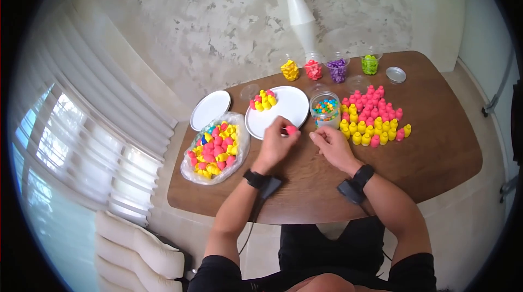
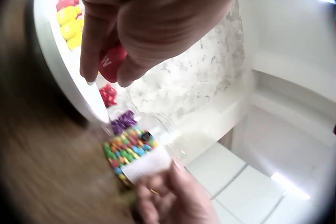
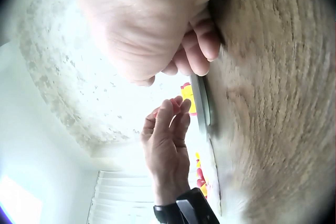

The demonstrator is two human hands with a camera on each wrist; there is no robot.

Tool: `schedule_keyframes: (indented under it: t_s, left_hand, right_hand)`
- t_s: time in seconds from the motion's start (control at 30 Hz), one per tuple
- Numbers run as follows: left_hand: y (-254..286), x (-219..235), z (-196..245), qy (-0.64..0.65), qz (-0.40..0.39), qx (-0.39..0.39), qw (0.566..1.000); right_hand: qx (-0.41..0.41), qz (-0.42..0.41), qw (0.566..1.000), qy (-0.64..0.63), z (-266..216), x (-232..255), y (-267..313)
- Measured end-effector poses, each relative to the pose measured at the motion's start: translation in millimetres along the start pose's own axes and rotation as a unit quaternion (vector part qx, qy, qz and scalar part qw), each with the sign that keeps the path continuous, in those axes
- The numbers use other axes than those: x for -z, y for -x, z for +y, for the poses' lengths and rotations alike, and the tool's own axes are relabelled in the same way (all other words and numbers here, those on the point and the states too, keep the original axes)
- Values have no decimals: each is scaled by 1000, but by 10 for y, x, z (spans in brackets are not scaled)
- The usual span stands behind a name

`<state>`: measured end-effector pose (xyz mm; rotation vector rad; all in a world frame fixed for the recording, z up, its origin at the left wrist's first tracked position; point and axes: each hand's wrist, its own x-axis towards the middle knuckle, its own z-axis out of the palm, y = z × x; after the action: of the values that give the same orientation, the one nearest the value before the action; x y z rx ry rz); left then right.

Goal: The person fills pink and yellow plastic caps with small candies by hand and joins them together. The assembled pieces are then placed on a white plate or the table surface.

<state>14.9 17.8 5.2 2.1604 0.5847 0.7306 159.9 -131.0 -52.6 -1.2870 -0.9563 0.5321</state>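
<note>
My left hand (image 1: pixel 277 142) pinches a small pink bottle-shaped container (image 1: pixel 291 129) between thumb and fingers, just off the plate's front edge. A white letter M shows on its side in the left wrist view. To the right, my right hand (image 1: pixel 333 147) is low over the table with loosely curled fingers and nothing visible in them. Close beyond it stands a clear jar (image 1: pixel 325 107) of coloured candies with a white label. The white plate (image 1: pixel 291 107) beyond my left hand carries a cluster of yellow and pink containers (image 1: pixel 263 100).
Rows of pink and yellow containers (image 1: pixel 376 115) stand right of the jar. A plastic bag (image 1: pixel 188 169) of loose pink and yellow pieces lies at left, near a second white plate (image 1: pixel 211 107). Cups of yellow (image 1: pixel 290 71), red (image 1: pixel 313 70), purple (image 1: pixel 337 71) and green (image 1: pixel 370 65) items line the back.
</note>
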Motion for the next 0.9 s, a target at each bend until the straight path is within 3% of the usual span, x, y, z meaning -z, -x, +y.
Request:
schedule_keyframes:
  t_s: [0.03,0.07,0.17,0.43,0.63,0.9]
  left_hand:
    - [84,-85,34,-30,-10,-41,999]
    - [164,-160,119,-1,-29,-14,999]
    - [223,-355,-17,20,-48,-60,997]
    - [295,-384,-51,91,-53,0,994]
    - [324,-369,-80,167,-80,61,981]
    - [282,-405,-135,269,-64,63,959]
  right_hand:
    - [6,-11,1000,7,5,-14,2]
    - [11,-22,1000,15,7,-19,11]
    - [-7,-59,996,59,-106,0,29]
    - [-29,-44,996,75,-8,-33,26]
    - [-69,-45,997,12,-54,-25,18]
    - [-113,-58,991,-51,-94,56,-52]
